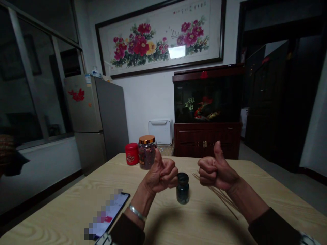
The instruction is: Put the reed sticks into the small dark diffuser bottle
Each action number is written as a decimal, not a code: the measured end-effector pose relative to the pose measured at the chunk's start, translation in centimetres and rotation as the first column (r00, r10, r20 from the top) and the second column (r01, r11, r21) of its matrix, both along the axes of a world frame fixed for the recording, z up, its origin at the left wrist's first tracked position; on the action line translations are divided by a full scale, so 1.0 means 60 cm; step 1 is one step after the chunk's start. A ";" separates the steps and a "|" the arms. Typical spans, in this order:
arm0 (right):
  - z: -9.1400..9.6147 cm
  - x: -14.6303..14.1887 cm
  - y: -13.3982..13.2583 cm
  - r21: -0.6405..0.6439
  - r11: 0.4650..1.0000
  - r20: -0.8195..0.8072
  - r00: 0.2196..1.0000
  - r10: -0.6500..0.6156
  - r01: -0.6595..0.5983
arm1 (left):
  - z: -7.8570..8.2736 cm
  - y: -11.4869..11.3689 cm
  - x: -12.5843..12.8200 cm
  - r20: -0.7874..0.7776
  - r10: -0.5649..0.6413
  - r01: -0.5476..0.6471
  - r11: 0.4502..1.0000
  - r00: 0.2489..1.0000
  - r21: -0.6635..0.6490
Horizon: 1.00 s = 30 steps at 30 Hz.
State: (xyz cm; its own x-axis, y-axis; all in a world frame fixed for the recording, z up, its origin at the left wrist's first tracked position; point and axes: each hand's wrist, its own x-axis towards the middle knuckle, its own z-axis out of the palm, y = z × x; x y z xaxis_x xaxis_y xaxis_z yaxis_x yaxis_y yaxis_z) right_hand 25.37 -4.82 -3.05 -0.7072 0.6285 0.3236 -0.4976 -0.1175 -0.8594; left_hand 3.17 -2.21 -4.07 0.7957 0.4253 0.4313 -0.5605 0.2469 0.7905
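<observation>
My left hand (pixel 163 173) is held up above the table with its thumb raised and its fingers curled into a fist; nothing shows in it. A silver bracelet (pixel 138 213) circles that wrist. Mirroring it, my right hand (pixel 217 169) also makes a thumbs-up, fingers folded in with nothing visible inside. Between the two hands a small dark glass bottle (pixel 183 191) with a black stopper stands upright on the table. Several thin wooden sticks (pixel 228 200) lie on the tabletop, partly hidden behind my right hand and forearm.
On the pale wooden table (pixel 63 207), a phone (pixel 112 214) lies at the left. A red canister (pixel 131 154) and a copper-lidded jar (pixel 147 156) stand at the far edge. Beyond are a refrigerator (pixel 112 115), a white appliance (pixel 159 132) and a fish tank (pixel 204 98).
</observation>
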 end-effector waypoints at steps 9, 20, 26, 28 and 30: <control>-0.058 0.015 0.028 0.003 0.995 0.152 0.983 -0.103 0.104 | -0.059 0.035 0.001 -0.091 0.046 -0.046 0.999 0.995 -0.006; -0.104 -0.050 0.074 0.850 0.506 0.516 -0.042 -0.855 0.149 | -0.242 0.091 0.024 -0.308 0.748 -0.746 0.649 0.588 0.151; -0.098 -0.083 0.090 0.847 0.524 0.503 -0.184 -0.844 -0.091 | -0.302 0.092 0.060 -0.354 0.776 -0.653 0.630 0.521 0.420; -0.098 -0.085 0.094 0.841 0.525 0.498 -0.189 -0.846 -0.130 | -0.303 0.094 0.061 -0.343 0.813 -0.658 0.583 0.471 0.477; -0.097 -0.082 0.097 0.836 0.526 0.499 -0.182 -0.847 -0.155 | -0.300 0.095 0.057 -0.342 0.823 -0.641 0.568 0.454 0.517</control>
